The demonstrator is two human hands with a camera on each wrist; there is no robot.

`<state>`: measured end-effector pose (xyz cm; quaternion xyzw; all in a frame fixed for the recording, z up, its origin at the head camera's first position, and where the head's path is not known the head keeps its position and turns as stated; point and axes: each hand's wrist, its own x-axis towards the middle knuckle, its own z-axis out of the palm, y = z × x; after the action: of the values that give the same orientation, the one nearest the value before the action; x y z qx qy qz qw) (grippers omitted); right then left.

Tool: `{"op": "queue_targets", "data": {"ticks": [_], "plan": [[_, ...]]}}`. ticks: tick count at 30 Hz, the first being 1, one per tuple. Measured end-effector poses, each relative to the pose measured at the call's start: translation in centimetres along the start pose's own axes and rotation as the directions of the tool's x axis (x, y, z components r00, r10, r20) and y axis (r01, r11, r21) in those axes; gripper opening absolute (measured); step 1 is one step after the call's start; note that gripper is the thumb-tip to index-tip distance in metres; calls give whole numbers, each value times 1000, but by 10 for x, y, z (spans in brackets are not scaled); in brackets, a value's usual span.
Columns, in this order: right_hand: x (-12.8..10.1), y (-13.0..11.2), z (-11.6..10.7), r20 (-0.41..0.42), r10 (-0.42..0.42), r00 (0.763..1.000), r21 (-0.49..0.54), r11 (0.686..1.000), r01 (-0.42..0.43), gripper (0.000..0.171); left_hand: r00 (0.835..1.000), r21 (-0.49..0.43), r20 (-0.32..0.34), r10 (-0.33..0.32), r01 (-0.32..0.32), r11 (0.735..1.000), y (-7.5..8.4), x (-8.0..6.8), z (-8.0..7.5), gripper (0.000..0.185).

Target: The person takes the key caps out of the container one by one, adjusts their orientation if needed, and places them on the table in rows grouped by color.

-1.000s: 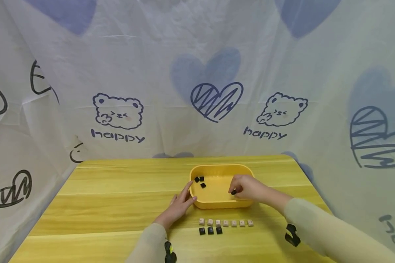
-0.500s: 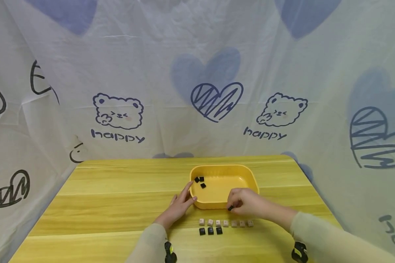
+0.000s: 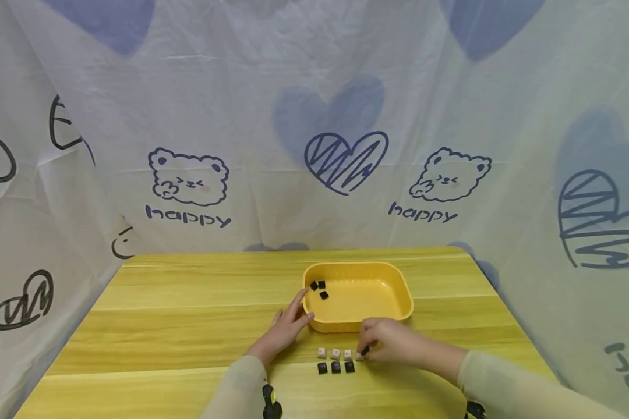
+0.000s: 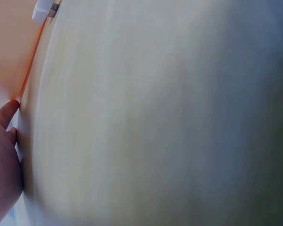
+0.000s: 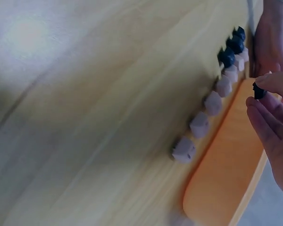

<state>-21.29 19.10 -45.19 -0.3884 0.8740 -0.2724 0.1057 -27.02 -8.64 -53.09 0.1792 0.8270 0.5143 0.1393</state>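
A black keycap (image 3: 364, 351) is pinched by the right hand (image 3: 390, 343) just above the keycap rows (image 3: 335, 361); the yellow tray (image 3: 398, 279) is touched by the relaxed left hand (image 3: 285, 329).

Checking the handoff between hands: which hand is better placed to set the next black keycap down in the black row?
Right hand: it already pinches a black keycap beside the black row. Left hand rests against the yellow tray.

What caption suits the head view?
Right hand pinches a black keycap above keycap rows; left hand touches the yellow tray.
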Motion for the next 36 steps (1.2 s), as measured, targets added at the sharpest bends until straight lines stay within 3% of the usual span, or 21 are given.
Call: {"op": "queue_targets", "data": {"ticks": [10, 14, 24, 36], "plan": [[0, 3, 20, 10, -11, 1000, -213, 977, 13, 22, 1000, 5, -6, -11, 11, 1000, 2, 0, 0, 67], [-1, 4, 27, -9, -60, 998, -276, 960, 55, 22, 1000, 10, -6, -10, 11, 1000, 2, -1, 0, 67], [-4, 6, 39, -16, -63, 998, -289, 956, 56, 21, 1000, -8, -4, 8, -8, 1000, 2, -1, 1, 66], [-2, 5, 40, -16, -103, 995, -382, 920, 89, 20, 1000, -5, 3, -6, 6, 1000, 3, -2, 0, 66]]}}
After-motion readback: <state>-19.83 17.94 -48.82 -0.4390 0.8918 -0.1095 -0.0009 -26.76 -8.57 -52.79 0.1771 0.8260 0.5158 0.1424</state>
